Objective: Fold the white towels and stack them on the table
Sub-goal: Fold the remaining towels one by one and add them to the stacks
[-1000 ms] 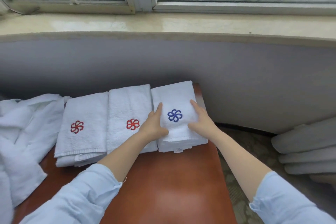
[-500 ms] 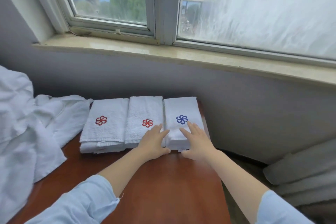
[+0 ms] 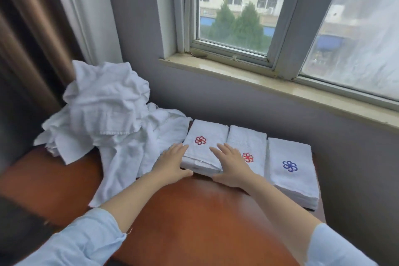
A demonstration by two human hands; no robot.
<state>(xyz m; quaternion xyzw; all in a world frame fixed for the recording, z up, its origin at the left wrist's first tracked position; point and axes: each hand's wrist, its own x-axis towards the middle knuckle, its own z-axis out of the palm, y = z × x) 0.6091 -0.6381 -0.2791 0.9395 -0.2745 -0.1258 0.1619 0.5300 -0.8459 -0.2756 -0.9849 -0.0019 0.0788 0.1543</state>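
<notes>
Three folded white towel stacks lie side by side at the back of the brown table [image 3: 194, 211]. The left stack [image 3: 205, 136] and the middle stack [image 3: 250, 142] bear red flower marks; the right stack [image 3: 289, 157] bears a blue one. My left hand [image 3: 172, 164] lies flat with straight fingers against the left side of the left stack. My right hand [image 3: 231, 166] lies flat over the seam between the left and middle stacks, fingers straight. A heap of unfolded white towels [image 3: 103, 110] is piled at the table's left.
A grey wall and a stone window sill [image 3: 280, 84] run behind the table. Brown curtains [image 3: 32, 39] hang at the left. The table's right edge drops off just past the blue-marked stack.
My hands have moved left from the blue-marked stack to the left red-marked stack. The view has swung left and up, showing the towel heap and the window.
</notes>
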